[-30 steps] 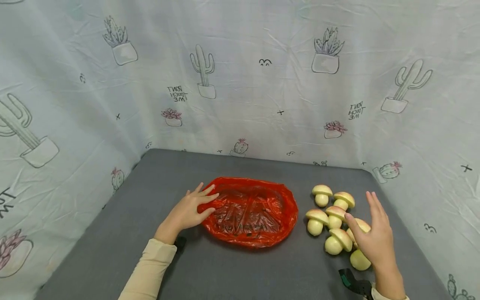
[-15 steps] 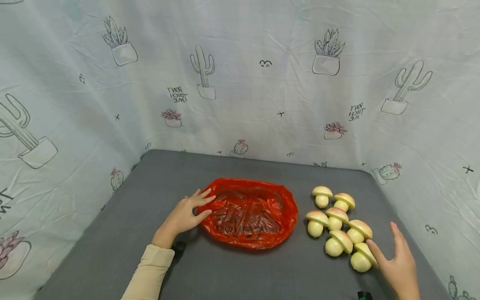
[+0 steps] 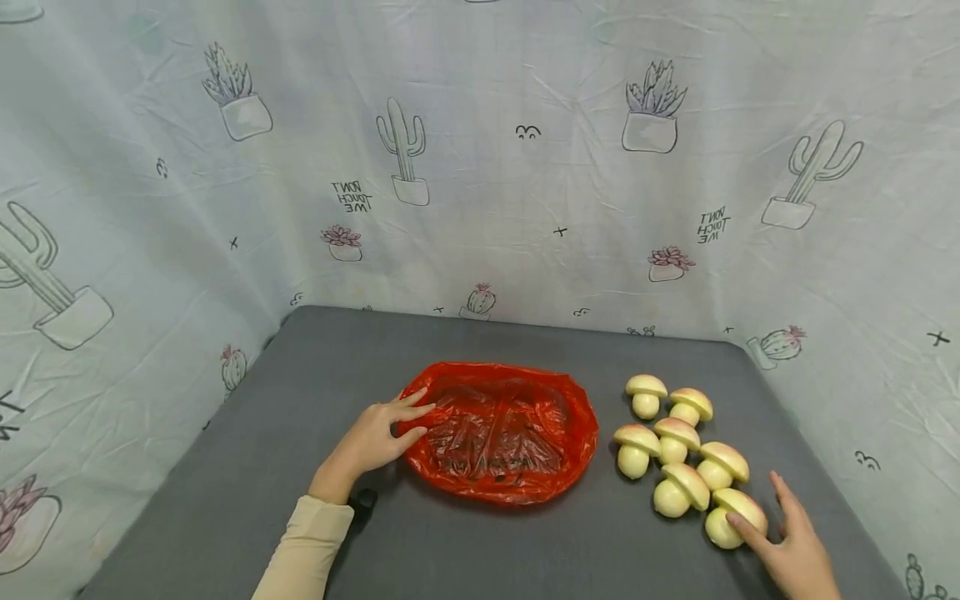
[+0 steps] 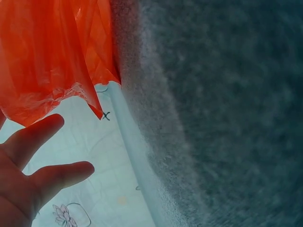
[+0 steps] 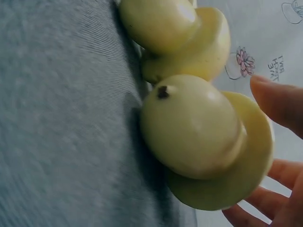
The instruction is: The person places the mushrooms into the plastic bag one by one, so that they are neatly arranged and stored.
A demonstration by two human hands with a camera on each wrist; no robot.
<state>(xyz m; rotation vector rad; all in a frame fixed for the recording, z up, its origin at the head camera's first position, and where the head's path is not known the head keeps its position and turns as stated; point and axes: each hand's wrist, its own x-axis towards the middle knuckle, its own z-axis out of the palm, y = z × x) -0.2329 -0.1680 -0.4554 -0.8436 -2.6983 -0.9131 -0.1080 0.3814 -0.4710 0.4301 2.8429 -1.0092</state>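
A red plastic bag (image 3: pixel 498 433), its mouth spread wide, sits mid-table in the head view. My left hand (image 3: pixel 380 431) is at the bag's left rim with fingers spread and fairly straight; in the left wrist view the fingertips lie close beside the red plastic. On the right is a group of several yellow toy mushrooms (image 3: pixel 677 438) with pinkish caps. My right hand (image 3: pixel 797 546) is at the nearest mushroom (image 5: pixel 191 127), thumb on one side and extended fingers by the cap's far side. Whether the fingertips touch it, I cannot tell.
A dark grey table (image 3: pixel 585 550) bears everything. Pale cloth (image 3: pixel 480 167) printed with cacti hangs at its back and both sides. Close neighbours of the nearest mushroom include another mushroom (image 5: pixel 189 38).
My right hand has moved down and rightward, away from above the group, then in to the nearest mushroom. The left hand stays by the bag's rim, shifting only slightly.
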